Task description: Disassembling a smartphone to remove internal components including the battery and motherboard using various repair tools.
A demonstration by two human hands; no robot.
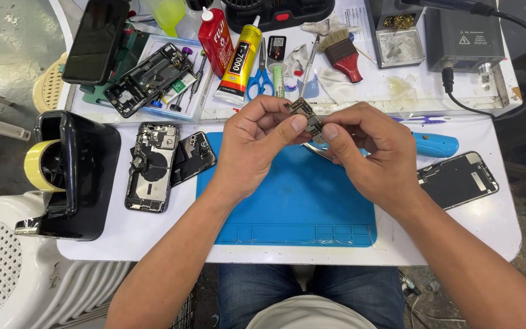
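Note:
My left hand (252,144) and my right hand (369,149) meet above the blue work mat (299,207), both pinching a small phone circuit board (306,117) between thumbs and fingertips. A pair of metal tweezers (316,150) pokes out under my right hand, which grips them against the palm. An opened phone body (151,166) lies left of the mat, with a second dark phone part (192,157) leaning beside it. A detached phone screen (458,179) lies face down at the right.
A black tape dispenser with a yellow roll (68,173) stands at the left. At the back are a tray holding a dismantled phone (147,79), red and yellow glue bottles (226,52), blue scissors (262,79), a red brush (343,55), a soldering station (467,36) and a blue-handled tool (434,145).

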